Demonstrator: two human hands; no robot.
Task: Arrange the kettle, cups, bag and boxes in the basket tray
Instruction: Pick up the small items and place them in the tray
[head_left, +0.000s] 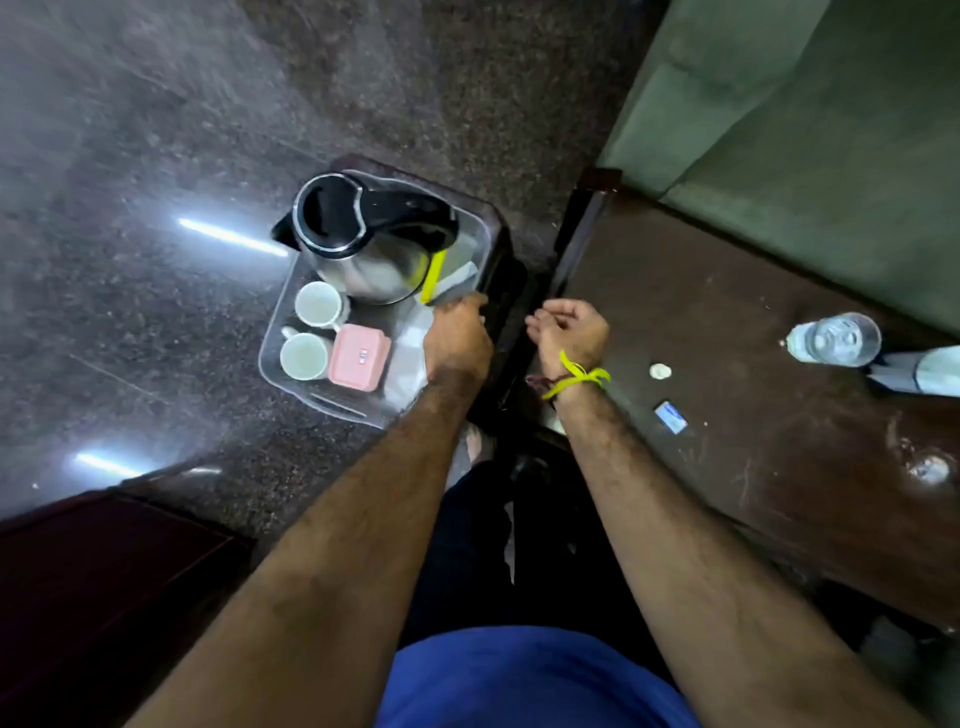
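Note:
A clear plastic basket tray (332, 402) sits on a low dark stand. Inside it, a steel kettle (363, 249) with a black lid stands at the far end. Two white cups (318, 304) (304, 356) stand along its left side, with a pink box (358, 356) beside them. A yellow-edged box (434, 275) leans next to the kettle, and a white bag (410, 358) lies on the right. My left hand (457, 338) curls its fingers over the tray's right rim. My right hand (569, 327) hovers just right of the tray, fingers loosely curled, holding nothing.
A dark wooden table (727, 338) stands to the right, bearing a clear water bottle (831, 340), a small white cap (660, 371) and a blue-white sachet (671, 417). A green sofa (831, 130) is behind it. Speckled stone floor (156, 260) spreads to the left.

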